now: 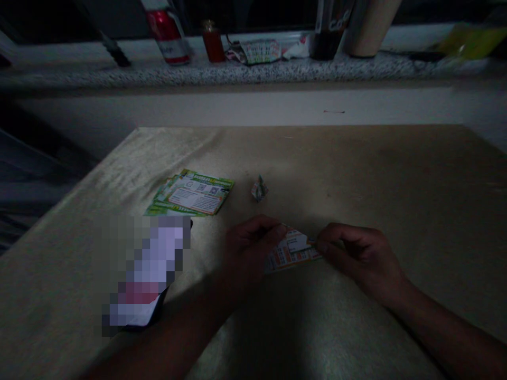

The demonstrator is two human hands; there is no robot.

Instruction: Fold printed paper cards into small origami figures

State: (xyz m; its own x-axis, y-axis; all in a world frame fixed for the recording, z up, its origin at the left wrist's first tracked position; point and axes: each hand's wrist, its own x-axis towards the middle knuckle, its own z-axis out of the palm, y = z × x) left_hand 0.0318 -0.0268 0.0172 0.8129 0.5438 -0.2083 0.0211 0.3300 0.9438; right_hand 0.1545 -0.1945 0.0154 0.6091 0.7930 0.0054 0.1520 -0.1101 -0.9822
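Observation:
A printed paper flyer (299,245) with a folded edge is held just above the table between my two hands. My left hand (251,245) pinches its upper left side, thumb on top. On the right, my right hand (356,250) grips the flyer's right corner between thumb and index finger. Beyond my left hand stands a small folded paper piece (259,190). A fanned stack of green and white flyers (194,192) lies to the left of it.
A phone (150,274) with a lit, pixelated screen lies left of my left forearm on the table (396,174). Behind, the speckled windowsill (253,74) bears a red and white can (168,34), a small reddish bottle (214,42), crumpled wrappers (261,51) and a dark cup (328,31).

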